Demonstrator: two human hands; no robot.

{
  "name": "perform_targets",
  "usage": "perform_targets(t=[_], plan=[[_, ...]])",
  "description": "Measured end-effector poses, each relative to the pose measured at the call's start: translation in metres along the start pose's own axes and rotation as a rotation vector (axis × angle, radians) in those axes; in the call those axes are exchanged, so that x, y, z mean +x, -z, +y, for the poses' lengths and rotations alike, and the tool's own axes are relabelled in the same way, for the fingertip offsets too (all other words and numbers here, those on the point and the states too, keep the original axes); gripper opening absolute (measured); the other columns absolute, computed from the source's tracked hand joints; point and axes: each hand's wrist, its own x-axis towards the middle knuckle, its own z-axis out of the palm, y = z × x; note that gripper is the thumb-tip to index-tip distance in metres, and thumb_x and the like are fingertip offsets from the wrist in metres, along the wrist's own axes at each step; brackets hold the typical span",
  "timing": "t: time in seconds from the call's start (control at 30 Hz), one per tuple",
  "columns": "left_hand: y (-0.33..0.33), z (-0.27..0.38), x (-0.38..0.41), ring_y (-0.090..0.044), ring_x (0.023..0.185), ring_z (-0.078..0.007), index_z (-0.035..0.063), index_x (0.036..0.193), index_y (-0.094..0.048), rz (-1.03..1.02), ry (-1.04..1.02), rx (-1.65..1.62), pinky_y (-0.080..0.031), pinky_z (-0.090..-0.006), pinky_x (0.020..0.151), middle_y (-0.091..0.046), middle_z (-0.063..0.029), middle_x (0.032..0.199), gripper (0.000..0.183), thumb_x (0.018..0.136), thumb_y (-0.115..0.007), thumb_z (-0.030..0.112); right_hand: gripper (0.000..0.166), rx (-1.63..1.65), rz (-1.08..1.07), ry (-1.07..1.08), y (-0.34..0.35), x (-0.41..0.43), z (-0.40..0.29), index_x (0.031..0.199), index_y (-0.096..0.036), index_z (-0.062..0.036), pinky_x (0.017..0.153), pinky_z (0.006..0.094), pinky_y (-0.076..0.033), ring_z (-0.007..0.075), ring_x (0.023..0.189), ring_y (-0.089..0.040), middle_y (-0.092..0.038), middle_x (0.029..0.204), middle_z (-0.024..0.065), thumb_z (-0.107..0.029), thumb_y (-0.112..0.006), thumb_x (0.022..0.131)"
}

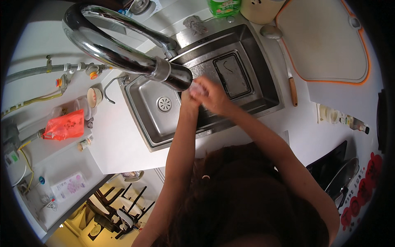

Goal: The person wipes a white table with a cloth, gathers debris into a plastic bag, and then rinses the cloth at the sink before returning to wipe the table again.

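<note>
Over the divider of a stainless steel double sink, my two hands meet beneath the spout of a chrome gooseneck faucet. My left hand is mostly hidden behind the faucet head and the other hand. My right hand is blurred, its fingers curled across the left one. Something pale and pinkish, perhaps water or a small object, shows between them; I cannot tell which. Under the hands, the larger basin has a wet bottom with a black-rimmed rectangular drain cover. The smaller basin at left has a round strainer.
A ladle with a wooden handle and an orange-edged cutting board lie right of the sink. A steel scouring pad and green detergent bottle stand behind it. A small curved tap and bowl are left.
</note>
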Motion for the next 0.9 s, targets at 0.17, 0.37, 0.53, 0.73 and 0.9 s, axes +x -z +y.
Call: perform_targets(t=[0.17, 0.37, 0.53, 0.73, 0.9], plan=[[-0.079, -0.019, -0.022, -0.050, 0.056, -0.0120, 0.0152, 0.070, -0.051, -0.348, 0.409, -0.226, -0.043, -0.0262, 0.052, -0.054, 0.0004, 0.065, 0.029, 0.096, -0.053, 0.029, 0.027, -0.501, 0.105, 0.409, -0.008, -0.009, -0.008, 0.070, -0.059, -0.0071, 0.054, 0.0384, -0.047, 0.0264, 0.063, -0.061, -0.061, 0.076, 0.0086, -0.028, -0.072, 0.081], [-0.050, -0.030, -0.018, -0.055, 0.057, -0.0129, 0.0143, 0.073, -0.053, -0.184, 0.220, 0.059, -0.044, -0.0288, 0.048, -0.057, 0.0013, 0.067, 0.029, 0.098, -0.051, 0.029, 0.035, -0.692, 0.226, 0.298, -0.017, 0.005, 0.018, 0.062, -0.061, -0.0091, 0.054, 0.0413, -0.047, 0.0290, 0.057, -0.060, -0.060, 0.062, 0.0097, -0.037, -0.068, 0.083], [-0.066, -0.043, -0.043, -0.063, 0.074, -0.0148, 0.0093, 0.090, -0.060, 0.043, 0.229, 0.148, -0.051, -0.0276, 0.065, -0.064, -0.0001, 0.083, 0.027, 0.100, -0.046, 0.031, 0.040, -0.886, 0.157, -0.126, 0.006, 0.039, 0.044, 0.067, -0.064, -0.0037, 0.051, 0.0412, -0.047, 0.0330, 0.063, -0.065, -0.063, 0.062, 0.0143, -0.038, -0.064, 0.088], [-0.114, -0.033, -0.059, -0.059, 0.105, -0.0186, 0.0080, 0.118, -0.056, 0.144, 0.103, 0.202, -0.042, -0.0338, 0.100, -0.064, -0.0051, 0.111, 0.041, 0.099, -0.046, 0.043, 0.029, -0.097, 0.284, -0.626, 0.051, 0.056, 0.095, 0.080, -0.058, -0.0032, 0.055, 0.0365, -0.046, 0.0232, 0.065, -0.064, -0.063, 0.071, 0.0139, -0.030, -0.063, 0.089], [-0.106, -0.036, -0.067, -0.045, 0.126, -0.0255, 0.0110, 0.138, -0.043, 0.213, 0.174, 0.052, -0.032, -0.0435, 0.110, -0.045, -0.0090, 0.142, 0.055, 0.099, -0.039, 0.049, 0.019, -0.375, 0.180, -0.108, 0.025, 0.034, 0.036, 0.086, -0.057, -0.0046, 0.060, 0.0423, -0.048, 0.0266, 0.066, -0.060, -0.056, 0.075, 0.0104, -0.022, -0.065, 0.087]])
